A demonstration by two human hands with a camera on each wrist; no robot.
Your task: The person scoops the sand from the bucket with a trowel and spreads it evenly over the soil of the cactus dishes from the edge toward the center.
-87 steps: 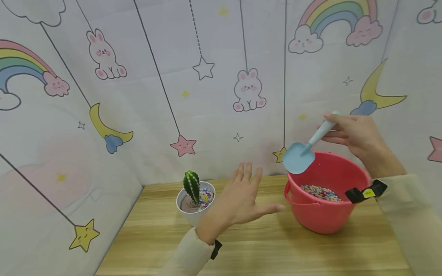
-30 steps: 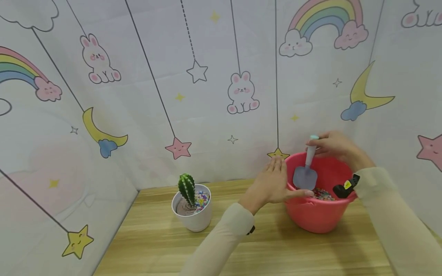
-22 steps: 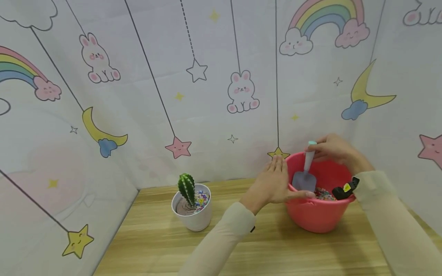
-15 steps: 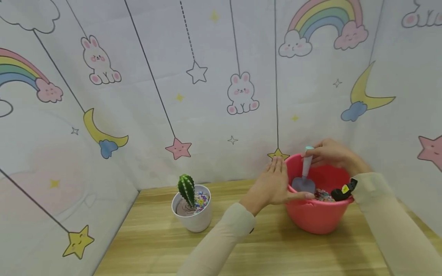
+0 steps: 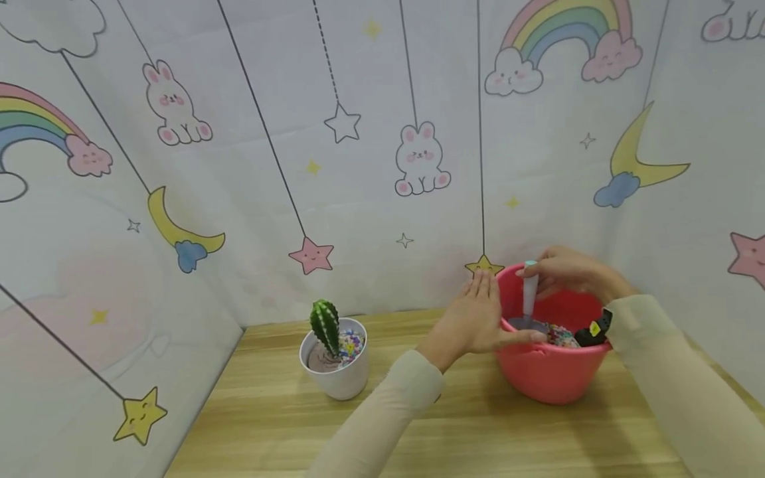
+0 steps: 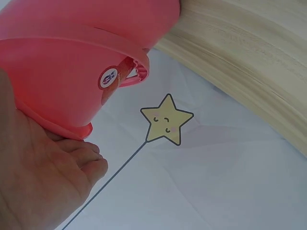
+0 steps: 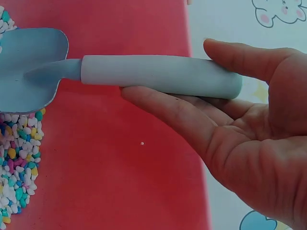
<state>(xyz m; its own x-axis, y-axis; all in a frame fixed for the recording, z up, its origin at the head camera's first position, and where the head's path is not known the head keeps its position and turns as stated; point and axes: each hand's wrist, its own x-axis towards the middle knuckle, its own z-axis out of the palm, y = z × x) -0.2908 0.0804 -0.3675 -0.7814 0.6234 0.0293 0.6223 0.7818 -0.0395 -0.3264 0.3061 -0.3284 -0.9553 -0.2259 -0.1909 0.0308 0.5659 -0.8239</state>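
Observation:
My right hand [image 5: 568, 272] holds a small garden trowel by its pale handle [image 7: 144, 75], thumb on one side and fingers on the other. The blue-grey blade [image 7: 31, 74] lies against the multicoloured pebbles [image 7: 21, 167] inside a red bucket [image 5: 550, 378]. In the head view the handle stands nearly upright and the bucket's rim hides part of the blade. My left hand [image 5: 469, 325] rests at the bucket's left rim, fingers straight and thumb stretched along the front edge. In the left wrist view its fingertips [image 6: 96, 167] are right at the red rim.
Left of the bucket, a white pot [image 5: 343, 385] holds a green cactus [image 5: 325, 325], brown soil and multicoloured pebbles on one side. Both stand on a wood-grain table [image 5: 269, 425]. A patterned white backdrop [image 5: 358, 212] rises directly behind and at the left.
My left hand has moved right from near the pot to the bucket's rim. My right hand has lowered the trowel from above the bucket down into the pebbles.

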